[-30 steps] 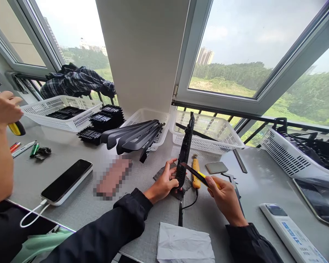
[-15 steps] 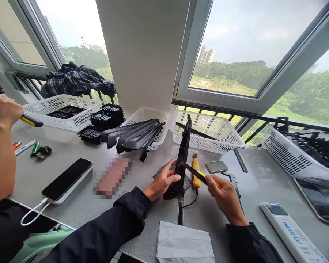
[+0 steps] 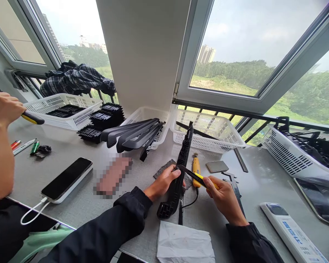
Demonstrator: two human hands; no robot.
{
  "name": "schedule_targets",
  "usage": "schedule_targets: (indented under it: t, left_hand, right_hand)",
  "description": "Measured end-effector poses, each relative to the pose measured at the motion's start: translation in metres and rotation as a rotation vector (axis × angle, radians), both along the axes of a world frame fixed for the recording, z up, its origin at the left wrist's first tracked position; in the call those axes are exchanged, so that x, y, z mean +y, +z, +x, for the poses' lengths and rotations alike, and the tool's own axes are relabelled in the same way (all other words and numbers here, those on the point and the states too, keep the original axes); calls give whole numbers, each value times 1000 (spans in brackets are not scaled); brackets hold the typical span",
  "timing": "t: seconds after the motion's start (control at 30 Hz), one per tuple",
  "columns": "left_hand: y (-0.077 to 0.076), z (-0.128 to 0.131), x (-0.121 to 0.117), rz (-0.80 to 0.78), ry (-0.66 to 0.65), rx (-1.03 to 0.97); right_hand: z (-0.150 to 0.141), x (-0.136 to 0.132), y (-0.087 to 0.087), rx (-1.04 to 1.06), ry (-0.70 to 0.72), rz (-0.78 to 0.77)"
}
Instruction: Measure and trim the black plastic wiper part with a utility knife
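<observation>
My left hand (image 3: 164,182) is closed around a long black plastic trim part (image 3: 183,157), tilted with its far end toward the baskets and its near end low over the table. In my right hand (image 3: 222,195) is a yellow and black utility knife (image 3: 199,178). Its blade reaches across to the edge of the part, close to my left thumb; whether it touches is too small to tell. Beneath the part lies a dark grey cloth (image 3: 164,168). A yellow rotary tool (image 3: 196,170) with a cord rests just beyond the knife.
White baskets (image 3: 208,144) line the window side, some with black parts. Grey trim strips (image 3: 137,137) lean out of one. A phone (image 3: 67,179), white paper (image 3: 185,243), calipers (image 3: 234,188) and a power strip (image 3: 290,230) lie around. At left, another person's hand (image 3: 4,109) grips a yellow-black handle.
The black trim part has been turned and tipped, its near end now lower and further left. My left thumb has shifted up along it, and the knife has moved slightly down and left.
</observation>
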State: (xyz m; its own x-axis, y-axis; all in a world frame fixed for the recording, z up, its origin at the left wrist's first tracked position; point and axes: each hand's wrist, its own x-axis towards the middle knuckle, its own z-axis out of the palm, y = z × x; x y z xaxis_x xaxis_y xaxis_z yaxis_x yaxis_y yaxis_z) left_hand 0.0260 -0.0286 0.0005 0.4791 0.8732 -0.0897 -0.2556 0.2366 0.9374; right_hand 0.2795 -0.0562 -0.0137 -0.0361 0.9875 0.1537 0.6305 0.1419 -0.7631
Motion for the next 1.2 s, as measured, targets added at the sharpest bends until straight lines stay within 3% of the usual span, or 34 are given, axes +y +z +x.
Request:
schedule_targets:
  t: [0.47,0.77,1.07,1.2]
  left_hand:
    - [4,-2,2,-103,74,-30]
    - [2,0,-1,-47,100,14]
    - [-4,2,2,-42,152,33]
    - [-4,2,2,-34,150,23]
  right_hand:
    - [3,0,3,29,-40,39]
    - [-3,-3,7,29,50,-31]
    - [3,0,7,39,-86,51]
    - [1,0,6,91,-78,36]
